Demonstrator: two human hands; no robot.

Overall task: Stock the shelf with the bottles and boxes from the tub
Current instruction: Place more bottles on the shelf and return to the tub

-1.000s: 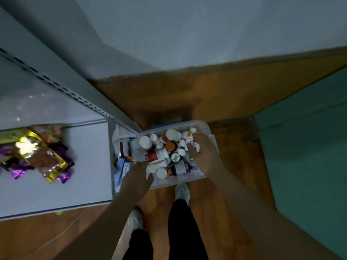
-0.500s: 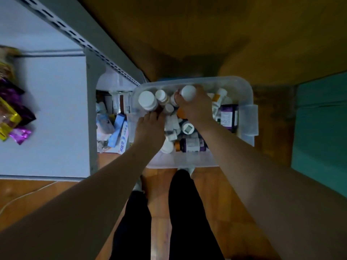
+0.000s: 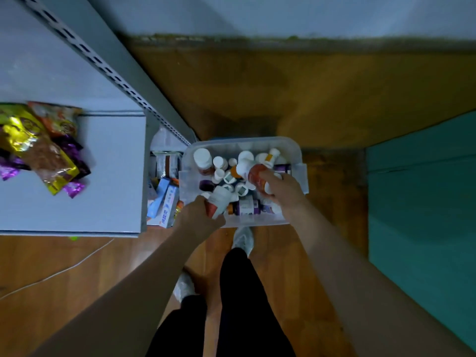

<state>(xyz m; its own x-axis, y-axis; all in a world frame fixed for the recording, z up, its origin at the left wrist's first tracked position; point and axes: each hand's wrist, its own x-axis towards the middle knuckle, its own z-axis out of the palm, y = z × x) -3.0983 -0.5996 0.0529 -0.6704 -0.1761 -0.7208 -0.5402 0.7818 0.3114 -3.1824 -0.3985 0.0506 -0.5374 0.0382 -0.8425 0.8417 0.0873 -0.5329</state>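
Your left hand [image 3: 199, 219] curls round a white bottle [image 3: 219, 202] tilted over the tub [image 3: 293, 148]; your right hand [image 3: 279, 188] grips an orange-labelled bottle [image 3: 253, 173], seemingly lifted. The shelf [image 3: 113, 176] lies leftward, nearer your left hand.

A clear plastic tub [image 3: 293, 150] sits on the wooden floor [image 3: 322, 253], filled with small pill bottles [image 3: 203, 157]. Just left of it, a pale metal shelf [image 3: 113, 176] carries shiny snack packets [image 3: 38, 148] at its left edge. Cardboard boxes [image 3: 164, 202] lie on a lower level, between shelf and tub.
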